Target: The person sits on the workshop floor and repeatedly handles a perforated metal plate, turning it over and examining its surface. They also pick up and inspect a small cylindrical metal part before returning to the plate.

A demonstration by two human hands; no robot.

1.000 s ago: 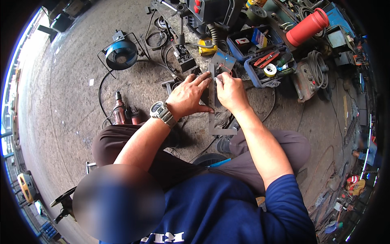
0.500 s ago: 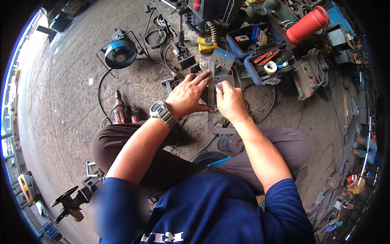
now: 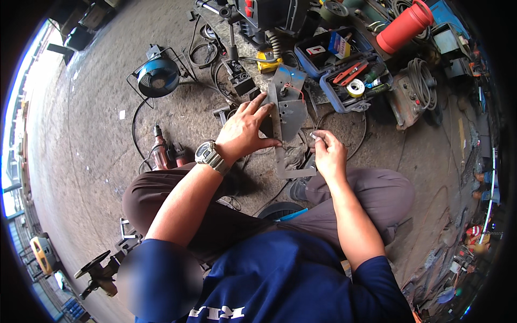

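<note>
A flat L-shaped steel square (image 3: 280, 156) lies along a grey metal plate (image 3: 291, 119) with small holes in it. My left hand (image 3: 245, 130), a watch on its wrist, holds the square's long arm, fingers spread along it and thumb pressing lower down. Right of the square's short arm, my right hand (image 3: 329, 155) is raised off the plate. Its thumb and fingers pinch a short whitish stick (image 3: 313, 135) that looks like chalk. Beyond the plate sits a bluish metal piece (image 3: 290, 77) with a red wire.
A blue toolbox (image 3: 344, 99) with tape and hand tools stands at the far right, near a red cylinder (image 3: 405, 27). To the left are a blue round fan (image 3: 158, 78) and a red power drill (image 3: 160, 151). Cables (image 3: 204, 53) loop over the concrete floor.
My right hand has moved off the plate, toward me and to the right, with the whitish stick. More of the plate shows. My left hand stays on the square.
</note>
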